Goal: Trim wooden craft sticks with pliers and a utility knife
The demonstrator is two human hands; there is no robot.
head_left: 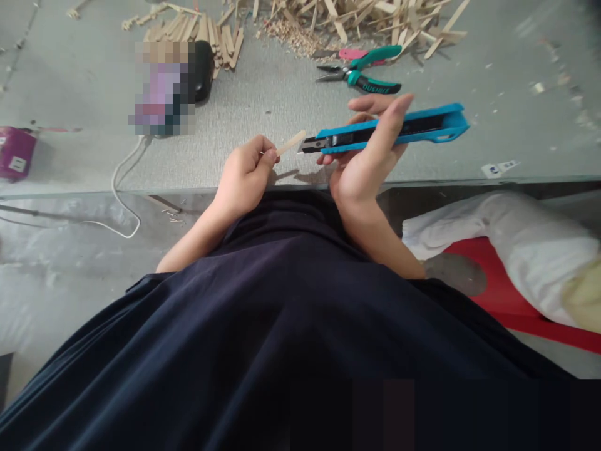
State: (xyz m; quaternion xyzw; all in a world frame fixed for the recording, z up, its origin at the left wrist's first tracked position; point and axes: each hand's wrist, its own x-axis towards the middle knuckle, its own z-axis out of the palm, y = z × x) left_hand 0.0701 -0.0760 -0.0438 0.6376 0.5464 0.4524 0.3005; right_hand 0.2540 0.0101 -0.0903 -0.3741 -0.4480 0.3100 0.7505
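Note:
Near the front edge of the table, my left hand (248,172) pinches a thin wooden stick (292,143) between thumb and fingers. Its free end points up and to the right. My right hand (369,153) holds a blue utility knife (425,125) lying across the palm, with the thumb over its body. The short blade faces left, close to the stick's free end; whether they touch I cannot tell. Just behind the knife lie pliers (359,74) with green and black handles, jaws pointing left.
Loose wooden sticks and shavings (342,19) are heaped at the back, with a neater pile of sticks (220,37) to their left. A black rounded object (203,70), a white cable (123,164) and a purple box (17,152) are at left. A red stool (493,275) stands below right.

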